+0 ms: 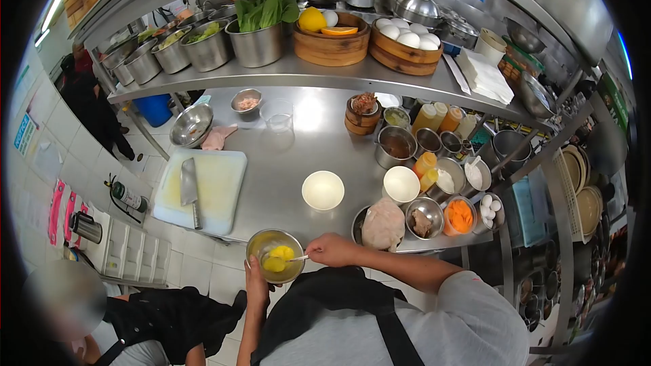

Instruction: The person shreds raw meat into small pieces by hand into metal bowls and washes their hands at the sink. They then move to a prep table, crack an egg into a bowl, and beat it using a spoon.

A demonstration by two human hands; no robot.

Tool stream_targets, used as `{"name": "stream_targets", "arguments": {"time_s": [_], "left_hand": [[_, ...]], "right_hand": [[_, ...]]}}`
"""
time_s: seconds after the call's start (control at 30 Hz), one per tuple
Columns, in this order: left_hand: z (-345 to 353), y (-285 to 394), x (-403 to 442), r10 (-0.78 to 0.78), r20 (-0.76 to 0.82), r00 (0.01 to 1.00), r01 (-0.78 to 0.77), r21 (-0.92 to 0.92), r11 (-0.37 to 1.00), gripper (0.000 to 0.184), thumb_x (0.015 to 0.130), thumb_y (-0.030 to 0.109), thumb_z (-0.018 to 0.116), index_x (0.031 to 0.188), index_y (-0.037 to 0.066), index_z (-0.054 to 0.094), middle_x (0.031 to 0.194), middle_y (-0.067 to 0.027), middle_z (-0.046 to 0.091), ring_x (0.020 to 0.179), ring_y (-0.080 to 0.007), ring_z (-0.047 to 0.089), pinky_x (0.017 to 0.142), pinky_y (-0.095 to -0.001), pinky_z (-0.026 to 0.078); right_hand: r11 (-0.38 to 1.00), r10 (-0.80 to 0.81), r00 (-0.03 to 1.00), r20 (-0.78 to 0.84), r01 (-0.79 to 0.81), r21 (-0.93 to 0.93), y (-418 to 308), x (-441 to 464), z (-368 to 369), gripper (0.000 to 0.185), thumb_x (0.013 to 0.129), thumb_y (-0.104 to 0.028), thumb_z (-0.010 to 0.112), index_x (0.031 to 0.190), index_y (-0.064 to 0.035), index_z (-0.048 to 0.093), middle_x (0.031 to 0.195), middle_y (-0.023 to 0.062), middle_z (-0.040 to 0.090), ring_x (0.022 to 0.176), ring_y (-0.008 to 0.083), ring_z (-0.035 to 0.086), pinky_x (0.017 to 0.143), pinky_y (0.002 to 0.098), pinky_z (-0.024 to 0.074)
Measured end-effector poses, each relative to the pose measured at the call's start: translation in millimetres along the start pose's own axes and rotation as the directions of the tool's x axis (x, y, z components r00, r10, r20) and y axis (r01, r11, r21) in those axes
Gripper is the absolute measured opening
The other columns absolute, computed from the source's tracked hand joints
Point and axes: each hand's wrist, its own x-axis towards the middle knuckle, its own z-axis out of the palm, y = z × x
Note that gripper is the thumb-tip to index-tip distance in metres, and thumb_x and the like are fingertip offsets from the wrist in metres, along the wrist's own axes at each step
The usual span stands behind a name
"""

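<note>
A steel bowl with yellow beaten egg in it is held near the table's front edge. My left hand grips its left side and underside. My right hand is closed on the handle of a thin utensil, whose far end dips into the egg; its tip is hidden. Beyond the bowl stand a cream-coloured bowl and a second one on the steel table.
A cleaver lies on a white cutting board at the left. Raw chicken, sliced carrots and sauce bottles stand right. A shelf spans the back. Another person is at the lower left.
</note>
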Motion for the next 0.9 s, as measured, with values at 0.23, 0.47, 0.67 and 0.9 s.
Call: {"name": "stream_targets", "arguments": {"time_s": [0.23,0.47,0.67,0.9], "left_hand": [[-1,-1,-3,0.022,-0.009,1.000,-0.022,-0.015,1.000,0.073,0.106,0.061,0.038,0.147,0.001,0.032,0.090,-0.0147,0.066,0.052,-0.0180,0.063,0.038,-0.0246,0.039],[-2,-4,-4,0.022,-0.003,1.000,-0.022,-0.026,0.999,0.066,0.107,0.059,0.035,0.142,0.003,0.038,0.085,-0.0128,0.066,0.051,-0.0170,0.063,0.038,-0.0242,0.039],[-15,-29,14,0.003,-0.004,1.000,-0.003,-0.018,1.000,0.063,0.108,0.056,0.035,0.141,0.003,0.038,0.080,-0.0114,0.065,0.051,-0.0151,0.062,0.038,-0.0243,0.039],[-12,-5,13,0.039,-0.096,0.995,-0.043,-0.031,0.999,0.078,0.106,0.058,0.040,0.154,-0.003,0.025,0.087,-0.0145,0.066,0.052,-0.0163,0.060,0.042,-0.0260,0.041]], "right_hand": [[0.999,-0.035,0.999,-0.008,0.035,-0.010,9,3,8,0.028,0.091,-0.024,0.059,0.104,-0.0039,0.073,0.087,0.0182,0.072,0.078,0.0343,0.069,0.072,0.0422,0.0535],[1.000,-0.008,1.000,0.014,0.008,0.010,6,2,8,0.028,0.092,-0.025,0.060,0.104,-0.0037,0.073,0.087,0.0187,0.072,0.078,0.0346,0.069,0.073,0.0427,0.0537],[1.000,-0.016,0.997,0.071,0.018,-0.023,6,5,4,0.027,0.093,-0.026,0.061,0.104,-0.0046,0.073,0.087,0.0181,0.071,0.079,0.0315,0.069,0.074,0.0404,0.0541],[0.987,0.105,0.995,-0.005,-0.104,-0.126,-16,12,-11,0.024,0.094,-0.023,0.064,0.106,-0.0044,0.074,0.089,0.0131,0.074,0.080,0.0216,0.070,0.074,0.0371,0.0539]]}}
